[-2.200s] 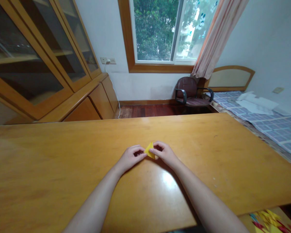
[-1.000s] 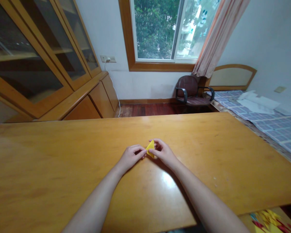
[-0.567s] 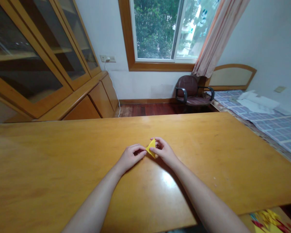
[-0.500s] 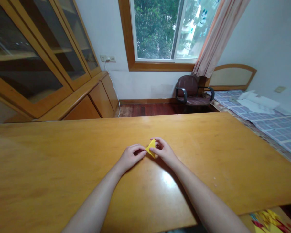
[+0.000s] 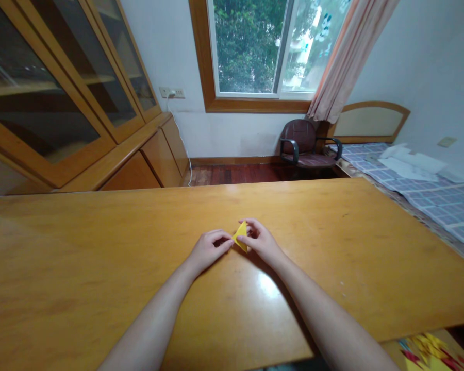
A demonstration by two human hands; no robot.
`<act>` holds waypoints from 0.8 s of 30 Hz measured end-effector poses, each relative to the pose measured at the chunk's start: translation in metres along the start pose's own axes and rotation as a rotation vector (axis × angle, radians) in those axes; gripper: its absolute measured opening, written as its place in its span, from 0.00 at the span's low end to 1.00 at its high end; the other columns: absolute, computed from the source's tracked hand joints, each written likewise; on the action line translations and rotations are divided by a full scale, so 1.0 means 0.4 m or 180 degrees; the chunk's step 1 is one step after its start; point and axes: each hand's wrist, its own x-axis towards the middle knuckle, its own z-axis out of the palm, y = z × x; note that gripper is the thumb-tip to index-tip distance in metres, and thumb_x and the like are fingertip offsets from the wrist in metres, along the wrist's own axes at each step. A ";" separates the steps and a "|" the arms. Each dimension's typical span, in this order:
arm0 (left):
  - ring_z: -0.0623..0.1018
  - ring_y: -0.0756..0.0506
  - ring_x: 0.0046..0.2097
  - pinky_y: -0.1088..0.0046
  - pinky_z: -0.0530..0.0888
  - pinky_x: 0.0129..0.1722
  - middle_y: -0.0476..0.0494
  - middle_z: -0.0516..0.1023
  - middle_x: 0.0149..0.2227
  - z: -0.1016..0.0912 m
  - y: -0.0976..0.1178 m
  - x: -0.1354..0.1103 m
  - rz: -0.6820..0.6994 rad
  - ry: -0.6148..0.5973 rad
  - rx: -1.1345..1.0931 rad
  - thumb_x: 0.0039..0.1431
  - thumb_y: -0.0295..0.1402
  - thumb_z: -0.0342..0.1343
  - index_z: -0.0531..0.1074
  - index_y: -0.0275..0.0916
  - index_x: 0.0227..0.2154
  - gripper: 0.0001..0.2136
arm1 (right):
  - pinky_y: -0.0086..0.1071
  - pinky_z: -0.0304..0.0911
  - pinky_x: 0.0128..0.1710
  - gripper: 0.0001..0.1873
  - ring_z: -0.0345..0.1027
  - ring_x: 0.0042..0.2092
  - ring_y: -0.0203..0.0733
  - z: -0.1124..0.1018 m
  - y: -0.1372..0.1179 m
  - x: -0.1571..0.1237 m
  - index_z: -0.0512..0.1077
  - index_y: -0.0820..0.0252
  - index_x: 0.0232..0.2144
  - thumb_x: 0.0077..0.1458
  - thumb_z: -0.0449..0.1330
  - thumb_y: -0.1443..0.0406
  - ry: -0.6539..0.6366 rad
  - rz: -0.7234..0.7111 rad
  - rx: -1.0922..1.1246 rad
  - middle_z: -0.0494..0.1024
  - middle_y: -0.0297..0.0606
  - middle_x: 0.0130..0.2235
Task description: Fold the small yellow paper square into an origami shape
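Note:
A small piece of folded yellow paper (image 5: 242, 233), roughly triangular, is held between my two hands just above the wooden table (image 5: 131, 247). My right hand (image 5: 260, 239) grips its right side, thumb on the near face and fingers behind. At the paper's left corner, my left hand (image 5: 212, 250) pinches the tip between thumb and fingertips. The fingers of the right hand hide part of the back of the paper.
Several yellow and red folded paper pieces (image 5: 429, 350) lie on a lower surface at the bottom right. Beyond the table stand a dark armchair (image 5: 301, 147) and a bed (image 5: 433, 175). A glass-door cabinet (image 5: 112, 136) lines the left wall.
The right thumb has shifted very slightly left over the yellow paper, and the paper has tilted a little. Both hands otherwise stay in place.

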 end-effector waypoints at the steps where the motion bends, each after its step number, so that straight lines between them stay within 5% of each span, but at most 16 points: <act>1: 0.74 0.48 0.33 0.74 0.68 0.35 0.47 0.77 0.29 0.001 0.000 0.000 -0.0009 -0.0007 -0.0015 0.60 0.35 0.55 0.77 0.38 0.30 0.09 | 0.28 0.57 0.31 0.27 0.64 0.30 0.33 0.000 0.002 0.000 0.68 0.59 0.49 0.46 0.68 0.61 -0.0003 -0.0014 -0.0020 0.71 0.31 0.31; 8: 0.74 0.48 0.31 0.74 0.68 0.34 0.48 0.76 0.27 0.001 0.003 0.001 -0.0063 -0.0014 -0.0098 0.61 0.35 0.55 0.76 0.38 0.28 0.10 | 0.29 0.58 0.35 0.23 0.65 0.33 0.35 0.000 -0.003 -0.001 0.71 0.59 0.46 0.47 0.67 0.60 0.0017 -0.0069 -0.0091 0.72 0.32 0.32; 13: 0.75 0.48 0.33 0.74 0.69 0.36 0.47 0.78 0.29 -0.002 0.007 0.000 -0.0035 -0.0147 -0.0105 0.60 0.35 0.55 0.77 0.38 0.28 0.09 | 0.31 0.59 0.37 0.14 0.65 0.34 0.37 -0.005 -0.014 -0.002 0.75 0.60 0.34 0.49 0.67 0.56 -0.0027 -0.0088 -0.0142 0.73 0.34 0.31; 24: 0.75 0.47 0.33 0.73 0.69 0.36 0.47 0.78 0.28 -0.007 0.007 0.002 -0.0141 -0.0252 -0.0152 0.59 0.36 0.55 0.77 0.38 0.27 0.10 | 0.30 0.60 0.35 0.17 0.63 0.31 0.35 -0.008 -0.033 -0.004 0.74 0.59 0.28 0.46 0.68 0.53 0.0234 0.0057 0.0136 0.73 0.33 0.28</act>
